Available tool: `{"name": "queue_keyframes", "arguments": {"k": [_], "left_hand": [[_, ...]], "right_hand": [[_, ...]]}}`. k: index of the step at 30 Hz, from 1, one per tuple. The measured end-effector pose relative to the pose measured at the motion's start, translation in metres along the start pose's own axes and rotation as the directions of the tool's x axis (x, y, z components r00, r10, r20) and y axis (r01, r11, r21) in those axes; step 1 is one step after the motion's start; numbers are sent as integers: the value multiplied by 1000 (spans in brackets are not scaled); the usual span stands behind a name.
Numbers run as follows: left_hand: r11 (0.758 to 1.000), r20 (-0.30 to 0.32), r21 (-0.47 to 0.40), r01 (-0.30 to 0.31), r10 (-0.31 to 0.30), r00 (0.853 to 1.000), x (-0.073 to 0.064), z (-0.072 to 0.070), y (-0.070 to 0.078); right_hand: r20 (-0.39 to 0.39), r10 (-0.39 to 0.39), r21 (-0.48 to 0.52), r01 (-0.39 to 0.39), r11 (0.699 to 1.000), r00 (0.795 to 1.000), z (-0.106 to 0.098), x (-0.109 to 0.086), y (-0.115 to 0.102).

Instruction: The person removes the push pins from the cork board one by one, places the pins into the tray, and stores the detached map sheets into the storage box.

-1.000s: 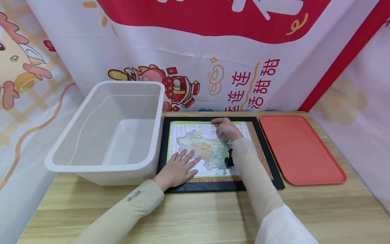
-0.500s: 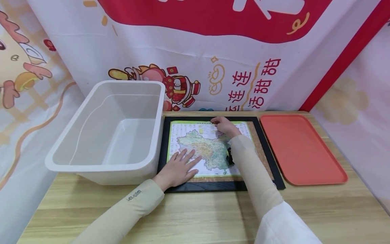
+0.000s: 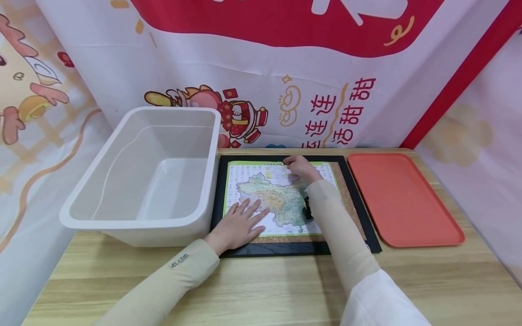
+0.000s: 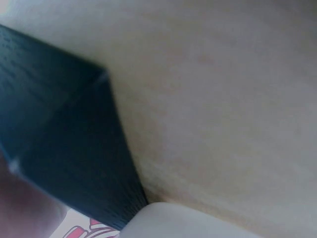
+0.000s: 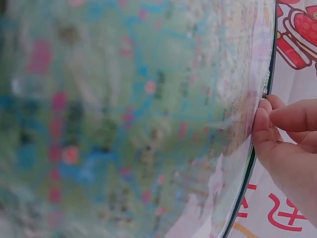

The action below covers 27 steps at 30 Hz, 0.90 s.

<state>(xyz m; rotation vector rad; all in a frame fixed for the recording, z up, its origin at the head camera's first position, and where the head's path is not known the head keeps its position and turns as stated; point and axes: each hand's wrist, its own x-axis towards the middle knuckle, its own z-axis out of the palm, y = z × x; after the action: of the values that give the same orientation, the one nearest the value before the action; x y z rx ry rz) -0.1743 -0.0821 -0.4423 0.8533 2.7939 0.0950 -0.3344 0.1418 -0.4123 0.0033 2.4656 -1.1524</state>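
Note:
A map sheet [image 3: 269, 199] with a green border lies on a brown cork board [image 3: 346, 190] in a black frame [image 3: 277, 249]. My left hand [image 3: 238, 226] rests flat on the map's lower left, fingers spread. At the map's top edge my right hand [image 3: 302, 168] pinches a small shiny pin [image 3: 284, 164], mostly hidden by the fingertips. In the right wrist view, thumb and forefinger meet at the edge of the map [image 5: 148, 124]. The left wrist view holds a blurred corner of the black frame [image 4: 74, 139], without the left fingers.
A deep white tub [image 3: 138, 224] stands directly left of the frame. To its right lies a flat orange-red tray [image 3: 403, 199]. The wooden table [image 3: 261, 285] stretches in front, and a printed cloth [image 3: 253, 63] hangs behind. A black object [image 3: 307, 209] shows at the right forearm.
Almost nothing differs. My right forearm has shifted very slightly, while its fingers stay at the map's top edge. The left hand keeps its place.

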Motion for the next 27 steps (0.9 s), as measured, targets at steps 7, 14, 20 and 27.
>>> {"name": "queue_keyframes", "arguments": {"k": [7, 14, 20, 27], "left_hand": [[1000, 12, -11, 7, -7, 1000, 0, 0, 0], [1000, 11, -4, 12, -12, 1000, 1, 1, -1], [1000, 16, -2, 13, -13, 1000, 2, 3, -1], [1000, 9, -3, 6, -6, 1000, 1, 0, 0]], "right_hand": [[13, 19, 9, -19, 1000, 1000, -2, -1, -1], [21, -1, 33, 1, 999, 1000, -2, 0, 1], [14, -20, 59, 20, 998, 1000, -1, 1, 4], [25, -24, 124, 21, 992, 999, 0, -1, 4]]}}
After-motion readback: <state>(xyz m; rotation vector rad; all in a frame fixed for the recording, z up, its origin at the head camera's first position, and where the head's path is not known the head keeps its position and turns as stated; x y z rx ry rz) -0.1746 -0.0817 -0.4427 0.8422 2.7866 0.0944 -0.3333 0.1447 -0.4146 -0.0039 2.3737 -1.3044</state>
